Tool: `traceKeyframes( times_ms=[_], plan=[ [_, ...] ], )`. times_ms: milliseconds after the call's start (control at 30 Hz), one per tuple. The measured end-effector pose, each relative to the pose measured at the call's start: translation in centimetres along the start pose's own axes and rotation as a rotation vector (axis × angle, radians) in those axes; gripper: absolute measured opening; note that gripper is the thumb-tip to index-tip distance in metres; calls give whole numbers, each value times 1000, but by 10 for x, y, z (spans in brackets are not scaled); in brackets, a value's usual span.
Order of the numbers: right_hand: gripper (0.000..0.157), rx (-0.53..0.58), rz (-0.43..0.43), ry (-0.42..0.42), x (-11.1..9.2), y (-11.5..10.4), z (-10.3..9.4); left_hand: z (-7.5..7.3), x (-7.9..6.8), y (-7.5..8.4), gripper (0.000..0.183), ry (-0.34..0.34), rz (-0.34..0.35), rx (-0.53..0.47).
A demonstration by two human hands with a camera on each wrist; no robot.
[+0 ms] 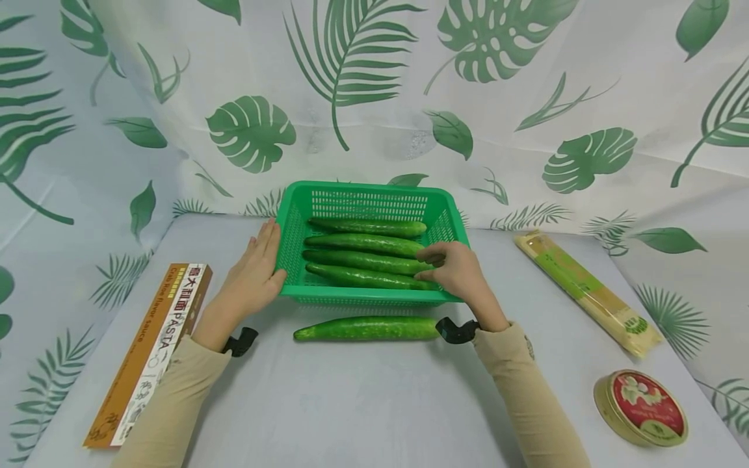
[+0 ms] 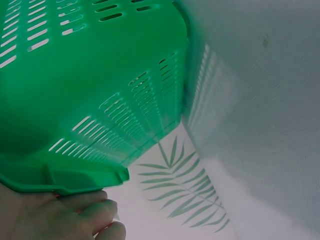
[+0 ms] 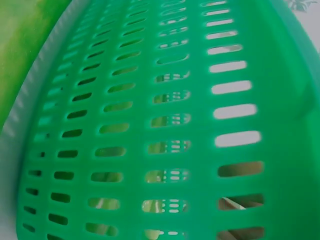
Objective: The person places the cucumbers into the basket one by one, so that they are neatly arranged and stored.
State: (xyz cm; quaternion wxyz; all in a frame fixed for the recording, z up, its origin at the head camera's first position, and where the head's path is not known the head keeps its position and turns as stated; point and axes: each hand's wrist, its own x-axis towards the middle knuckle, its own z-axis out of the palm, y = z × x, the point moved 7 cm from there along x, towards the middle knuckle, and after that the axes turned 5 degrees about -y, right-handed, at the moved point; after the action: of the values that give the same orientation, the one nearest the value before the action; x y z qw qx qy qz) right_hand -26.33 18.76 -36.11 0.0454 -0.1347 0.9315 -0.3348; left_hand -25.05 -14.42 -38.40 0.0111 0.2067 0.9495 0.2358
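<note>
A green plastic basket (image 1: 368,294) with slotted walls stands at the middle back of the table. Several cucumbers lie in it side by side, among them the front cucumber (image 1: 363,275) and the one behind it (image 1: 363,260). My left hand (image 1: 248,273) rests its straight fingers against the basket's left side; its fingertips show below the rim in the left wrist view. Reaching over the right wall, my right hand (image 1: 459,270) has bent fingers and thumb about a cucumber's right end. The basket wall (image 3: 140,120) largely hides that hand in the right wrist view.
One more cucumber (image 1: 365,328) lies on the table before the basket. An orange and white pasta box (image 1: 155,351) is at the left. On the right are a noodle packet (image 1: 585,289) and a round red-lidded tin (image 1: 643,408). Leaf-patterned cloth (image 1: 374,117) hangs behind.
</note>
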Motion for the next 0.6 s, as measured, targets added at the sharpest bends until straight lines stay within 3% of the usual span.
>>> traceKeyframes(
  times_ms=[300, 600],
  plan=[
    [34, 211, 16, -19, -11, -7, -15, 0, 0, 1, 75, 4, 8, -8],
    [27, 213, -92, 27, -38, -31, -35, 0, 0, 0, 75, 0, 4, -7]
  ],
)
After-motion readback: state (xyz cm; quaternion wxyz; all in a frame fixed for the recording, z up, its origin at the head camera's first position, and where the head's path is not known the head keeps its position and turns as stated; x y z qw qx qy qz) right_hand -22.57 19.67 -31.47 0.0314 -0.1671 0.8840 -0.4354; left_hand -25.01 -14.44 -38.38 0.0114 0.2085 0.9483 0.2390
